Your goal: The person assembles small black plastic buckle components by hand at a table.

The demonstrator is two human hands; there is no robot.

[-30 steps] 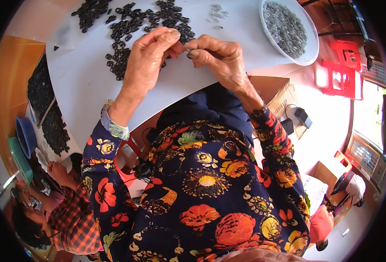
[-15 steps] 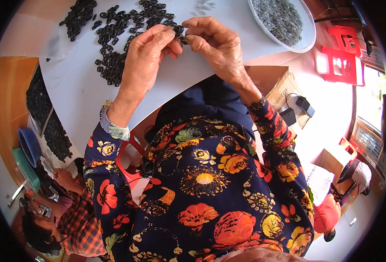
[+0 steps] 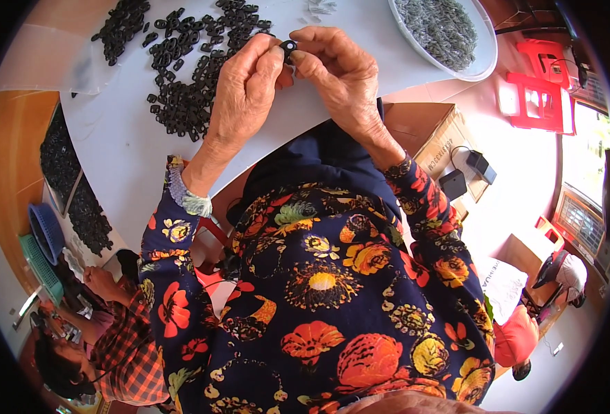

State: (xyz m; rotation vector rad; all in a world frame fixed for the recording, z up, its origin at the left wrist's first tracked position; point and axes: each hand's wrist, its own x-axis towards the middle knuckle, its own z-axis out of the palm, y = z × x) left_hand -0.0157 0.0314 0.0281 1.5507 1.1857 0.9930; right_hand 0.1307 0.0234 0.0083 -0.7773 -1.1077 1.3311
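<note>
Pinching a small black holed piece (image 3: 288, 50) between thumb and fingers, the left hand (image 3: 246, 86) faces the right hand (image 3: 343, 74), whose thumb and forefinger stand slightly parted beside it, hold unclear. Loose black pieces (image 3: 184, 103) cover a white table (image 3: 122, 141) nearby.

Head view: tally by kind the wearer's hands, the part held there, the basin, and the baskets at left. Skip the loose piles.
Left hand and right hand: 2
Black holed part: 1
Round white basin: 1
Blue basket: 1
Green basket: 1
Total: 6
</note>
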